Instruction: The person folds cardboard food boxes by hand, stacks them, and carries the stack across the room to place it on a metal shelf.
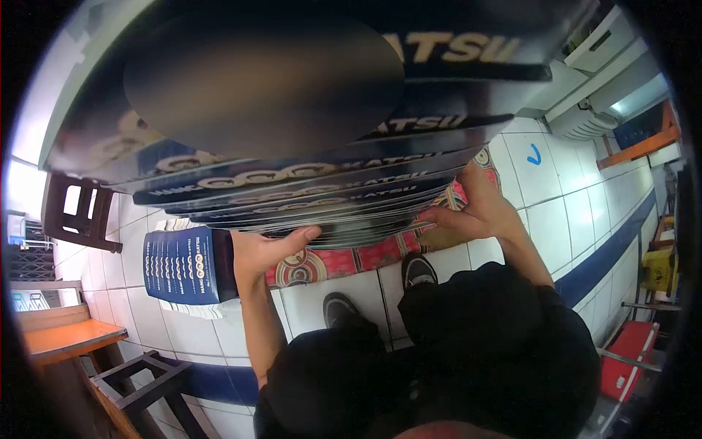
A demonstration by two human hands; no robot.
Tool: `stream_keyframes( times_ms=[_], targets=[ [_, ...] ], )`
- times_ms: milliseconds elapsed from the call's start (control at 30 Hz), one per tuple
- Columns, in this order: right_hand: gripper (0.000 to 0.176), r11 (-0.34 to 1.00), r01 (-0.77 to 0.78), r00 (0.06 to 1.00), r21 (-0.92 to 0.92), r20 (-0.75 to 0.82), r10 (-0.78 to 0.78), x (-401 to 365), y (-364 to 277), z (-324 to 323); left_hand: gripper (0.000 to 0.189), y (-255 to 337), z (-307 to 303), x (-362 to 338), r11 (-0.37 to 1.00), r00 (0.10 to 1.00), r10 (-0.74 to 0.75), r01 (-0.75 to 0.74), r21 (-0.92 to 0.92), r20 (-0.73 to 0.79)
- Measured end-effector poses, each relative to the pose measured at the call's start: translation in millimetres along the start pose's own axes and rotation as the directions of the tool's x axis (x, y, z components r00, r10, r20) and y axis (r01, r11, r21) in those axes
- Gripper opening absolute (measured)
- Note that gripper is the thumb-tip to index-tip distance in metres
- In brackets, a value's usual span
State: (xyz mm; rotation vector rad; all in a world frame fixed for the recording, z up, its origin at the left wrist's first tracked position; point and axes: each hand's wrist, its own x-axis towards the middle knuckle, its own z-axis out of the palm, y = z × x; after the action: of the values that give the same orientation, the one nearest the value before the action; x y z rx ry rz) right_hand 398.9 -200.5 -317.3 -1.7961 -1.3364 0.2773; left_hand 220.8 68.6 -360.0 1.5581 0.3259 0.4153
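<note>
A tall stack of dark blue paper food boxes (322, 170), printed with pale lettering that reads "KATSU", fills the upper middle of the head view. My left hand (265, 251) grips the stack's near lower edge on the left, thumb pointing inward. On the other side my right hand (472, 211) is closed round the lower right edge, thumb over the front. The fingers of both hands are partly hidden beneath the boxes. An oval blur covers part of the stack's upper face.
Another blue printed stack (183, 265) sits on the white tiled floor (329, 314) beside my left forearm. A red patterned mat (351, 260) lies beneath the boxes. Left are a brown plastic stool (80, 212) and an orange-topped table (73, 339); right, a red-topped seat (629, 358).
</note>
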Motion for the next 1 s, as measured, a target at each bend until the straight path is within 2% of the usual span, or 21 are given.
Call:
stream_keyframes(
  times_ms=[200, 267, 400, 500, 600, 633, 800, 900, 1000],
  targets=[
    [0.097, 0.999, -0.032, 0.999, -0.022, 0.041, 0.033, 2, 0, -1, 0.054, 3, 3, -4, 0.996, 0.994, -0.069, 0.073, 0.043, -0.081],
    [0.096, 0.994, -0.088, 0.994, -0.065, 0.059, 0.092, 1, 0, 0, 0.055, 0, 1, -3, 0.994, 0.997, -0.038, 0.045, 0.101, -0.072],
    [0.091, 0.99, -0.027, 0.997, -0.139, 0.066, 0.036, -9, 9, 1, 0.055, -13, 0, -1, 0.98, 0.992, 0.095, -0.077, 0.185, -0.087],
    [0.091, 0.982, -0.071, 0.993, -0.175, 0.082, 0.086, -9, 4, 2, 0.055, -8, 2, -3, 0.964, 0.993, 0.08, -0.057, 0.26, -0.081],
    [0.091, 0.97, -0.157, 0.979, -0.183, 0.103, 0.178, -6, -2, 2, 0.052, 4, 7, -3, 0.969, 0.993, -0.041, 0.068, 0.239, -0.115],
    [0.09, 0.961, -0.195, 0.968, -0.194, 0.12, 0.221, -5, -5, 2, 0.05, 1, 7, -4, 0.971, 0.993, -0.008, 0.036, 0.235, -0.118],
    [0.085, 0.976, -0.158, 0.98, -0.153, 0.098, 0.174, -7, -4, 6, 0.039, -6, 8, -3, 0.962, 0.992, 0.104, -0.083, 0.26, -0.069],
    [0.082, 0.981, -0.134, 0.987, -0.142, 0.063, 0.144, -11, -2, 9, 0.039, 0, 12, -5, 0.982, 0.995, -0.014, 0.032, 0.185, -0.099],
    [0.079, 0.989, -0.103, 0.991, -0.107, 0.072, 0.111, -13, 1, 8, 0.037, -9, 11, -3, 0.962, 0.982, 0.172, -0.151, 0.225, -0.073]
  ],
)
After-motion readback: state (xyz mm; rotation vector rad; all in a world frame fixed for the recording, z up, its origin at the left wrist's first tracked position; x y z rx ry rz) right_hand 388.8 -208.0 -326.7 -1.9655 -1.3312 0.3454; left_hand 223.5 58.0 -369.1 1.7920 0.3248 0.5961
